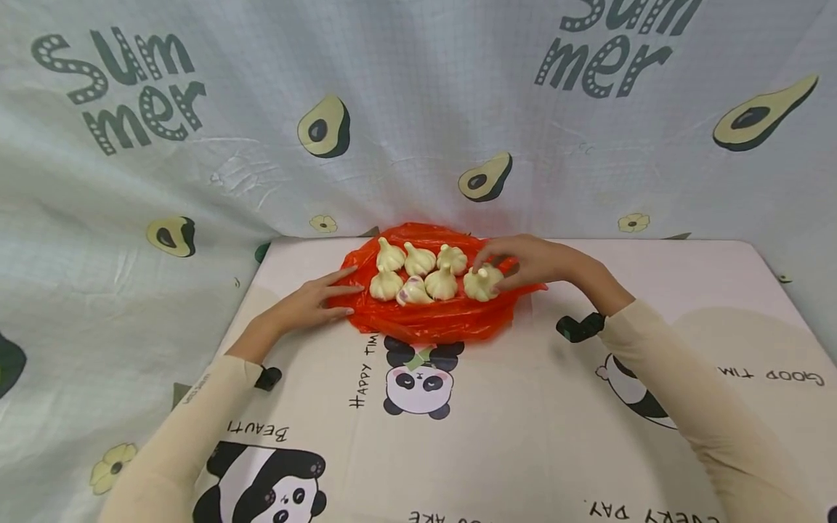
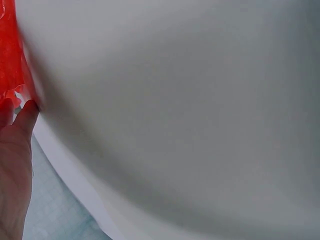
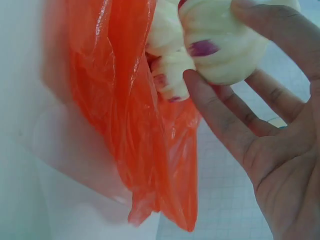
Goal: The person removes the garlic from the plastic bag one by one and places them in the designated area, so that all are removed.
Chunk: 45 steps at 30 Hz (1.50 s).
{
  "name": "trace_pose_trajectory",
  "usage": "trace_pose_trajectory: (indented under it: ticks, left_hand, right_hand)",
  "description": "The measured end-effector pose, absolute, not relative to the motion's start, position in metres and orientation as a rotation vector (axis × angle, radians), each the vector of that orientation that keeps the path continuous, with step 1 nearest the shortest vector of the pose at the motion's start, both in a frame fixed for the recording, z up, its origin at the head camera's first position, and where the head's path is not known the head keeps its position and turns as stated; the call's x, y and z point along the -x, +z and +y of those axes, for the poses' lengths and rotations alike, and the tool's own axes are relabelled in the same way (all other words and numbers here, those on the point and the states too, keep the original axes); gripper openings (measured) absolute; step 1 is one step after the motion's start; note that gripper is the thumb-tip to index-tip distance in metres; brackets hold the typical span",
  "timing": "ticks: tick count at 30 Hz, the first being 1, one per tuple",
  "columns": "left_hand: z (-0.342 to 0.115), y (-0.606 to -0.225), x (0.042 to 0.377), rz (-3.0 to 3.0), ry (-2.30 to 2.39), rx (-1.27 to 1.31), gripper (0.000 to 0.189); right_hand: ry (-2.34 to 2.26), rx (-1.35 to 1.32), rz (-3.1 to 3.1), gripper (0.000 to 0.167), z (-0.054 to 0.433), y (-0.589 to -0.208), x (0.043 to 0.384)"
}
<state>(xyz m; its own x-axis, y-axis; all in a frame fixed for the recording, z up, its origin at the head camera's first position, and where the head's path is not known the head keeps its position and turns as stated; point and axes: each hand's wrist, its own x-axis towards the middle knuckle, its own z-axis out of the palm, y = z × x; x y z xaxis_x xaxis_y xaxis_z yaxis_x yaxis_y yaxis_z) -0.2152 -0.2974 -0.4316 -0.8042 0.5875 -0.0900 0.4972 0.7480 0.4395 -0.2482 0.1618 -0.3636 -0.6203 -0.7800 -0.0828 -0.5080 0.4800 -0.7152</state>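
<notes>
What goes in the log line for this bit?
left hand rests on orange bag | right hand holds garlic bulb

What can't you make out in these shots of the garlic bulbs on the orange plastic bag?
- Head view: underside of the cream garlic bulb is covered by the right hand.
- Left wrist view: the left hand and crinkled orange plastic bag are cut off by the frame edge; no garlic shows.
- Right wrist view: the other bulbs are cropped at the top.
</notes>
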Motion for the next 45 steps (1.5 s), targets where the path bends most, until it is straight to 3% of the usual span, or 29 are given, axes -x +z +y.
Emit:
trace_pose_trajectory:
  ticks: [24, 45]
  left_hand:
    - [-0.295, -0.429, 0.215, 2.717, 0.583, -0.829, 0.053]
    - [-0.296, -0.428, 0.214, 2.727, 0.584, -0.828, 0.053]
  right_hand:
    - [-1.101, 1.075, 2.358, 0.036, 0.219, -0.352, 0.218]
    - [-1.209, 0.864, 2.516, 0.042, 0.260, -0.352, 0.206]
